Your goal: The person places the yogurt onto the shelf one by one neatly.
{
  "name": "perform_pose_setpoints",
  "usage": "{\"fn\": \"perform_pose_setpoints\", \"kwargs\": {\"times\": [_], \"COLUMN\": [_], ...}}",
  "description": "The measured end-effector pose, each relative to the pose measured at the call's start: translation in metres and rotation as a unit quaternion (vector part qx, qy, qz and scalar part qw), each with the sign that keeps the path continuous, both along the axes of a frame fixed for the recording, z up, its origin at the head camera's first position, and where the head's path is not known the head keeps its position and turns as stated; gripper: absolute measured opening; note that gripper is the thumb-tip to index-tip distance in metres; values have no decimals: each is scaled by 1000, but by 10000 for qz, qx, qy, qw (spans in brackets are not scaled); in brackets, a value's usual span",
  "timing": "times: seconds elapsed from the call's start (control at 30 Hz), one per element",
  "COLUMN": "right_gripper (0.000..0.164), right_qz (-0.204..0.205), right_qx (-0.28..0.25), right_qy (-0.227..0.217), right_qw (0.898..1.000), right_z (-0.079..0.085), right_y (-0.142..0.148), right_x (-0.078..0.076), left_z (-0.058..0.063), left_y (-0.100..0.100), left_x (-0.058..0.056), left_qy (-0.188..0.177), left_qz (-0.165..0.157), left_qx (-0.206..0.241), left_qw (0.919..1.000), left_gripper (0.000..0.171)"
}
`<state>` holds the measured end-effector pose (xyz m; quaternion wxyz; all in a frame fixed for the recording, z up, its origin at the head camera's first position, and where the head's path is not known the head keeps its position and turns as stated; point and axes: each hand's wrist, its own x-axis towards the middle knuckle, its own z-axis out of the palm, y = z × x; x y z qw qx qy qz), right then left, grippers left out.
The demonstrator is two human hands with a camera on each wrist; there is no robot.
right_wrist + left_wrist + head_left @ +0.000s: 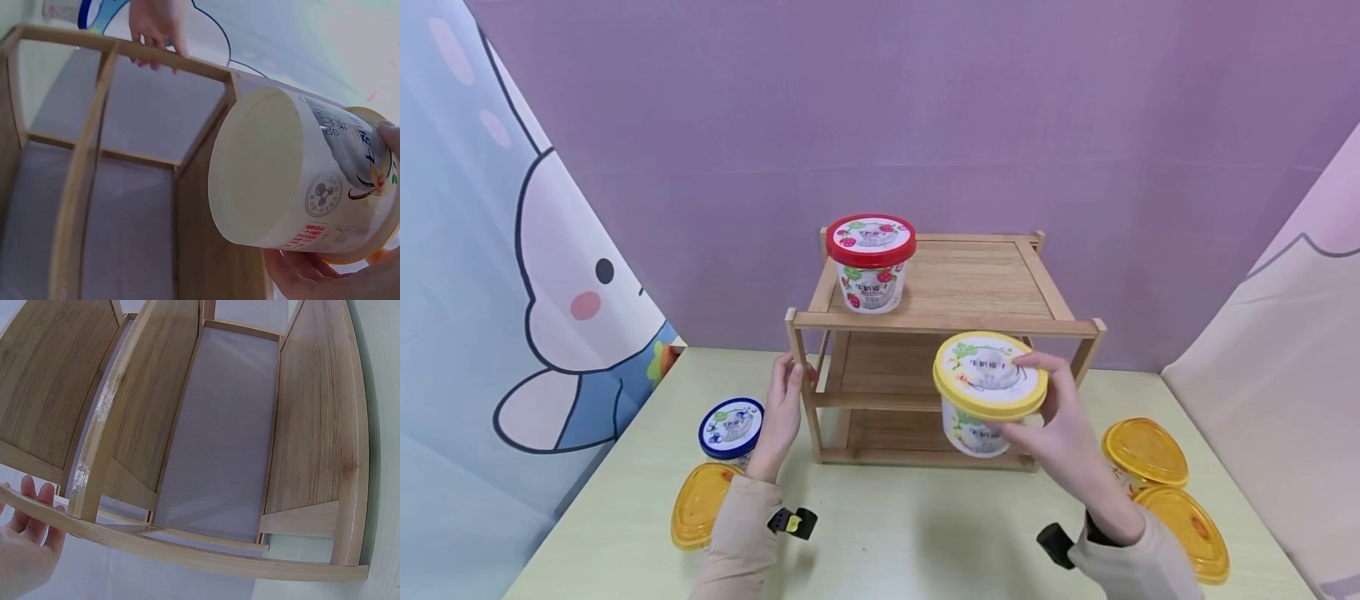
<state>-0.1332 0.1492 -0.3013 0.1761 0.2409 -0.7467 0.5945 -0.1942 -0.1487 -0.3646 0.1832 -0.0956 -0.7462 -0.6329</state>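
My right hand (1067, 437) grips a white paper tub with a yellow lid (981, 396), raised in front of the shelf's right half. The right wrist view shows the tub's plain bottom (256, 165) tilted toward the camera, with fingers around its lid end. A three-tier wooden shelf (977, 279) stands ahead. My left hand (782, 412) holds the shelf's left front post, fingers (47, 494) hooked around the wood in the left wrist view. On the top tier, at the left, stands a red-lidded tub (872, 287) with strawberry prints.
A blue-lidded tub (732, 427) and a container with an orange-yellow lid (700, 504) stand left of the shelf. Two more orange-yellow-lidded containers, one behind (1146, 450) and one nearer (1187, 533), are at the right. A purple cloth (880, 108) hangs behind.
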Motion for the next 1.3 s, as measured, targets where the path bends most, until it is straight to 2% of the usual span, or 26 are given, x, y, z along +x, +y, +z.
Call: {"fn": "perform_pose_setpoints", "kwargs": {"times": [0.2,0.33,0.5,0.7,0.93,1.2,1.3], "right_gripper": [65,64,60,57,55,56,56], "right_qz": [194,136,118,-25,5,-492,-683], "right_qx": [-620,-804,-833,-658,-616,-465,-266], "right_qy": [145,271,188,207,140,52,-71], "right_qw": [9978,9963,9963,9976,9980,9977,9973], "right_z": [19,31,46,58,69,80,83], "right_y": [7,11,15,20,25,23,23], "right_x": [-10,-17,-25,-35,-50,-68,-74], "left_z": [0,-6,-19,-24,-21,-2,1], "left_y": [0,-2,-8,-8,-8,1,2], "left_x": [1,-4,-14,-18,-17,-3,-1], "left_qy": [56,116,197,340,200,240,256], "left_qz": [30,-18,-72,-48,-103,-86,-84], "left_qx": [-20,16,52,38,95,163,208], "left_qw": [10000,9999,9998,9994,9997,9995,9994], "left_gripper": [27,27,27,31,28,23,23]}}
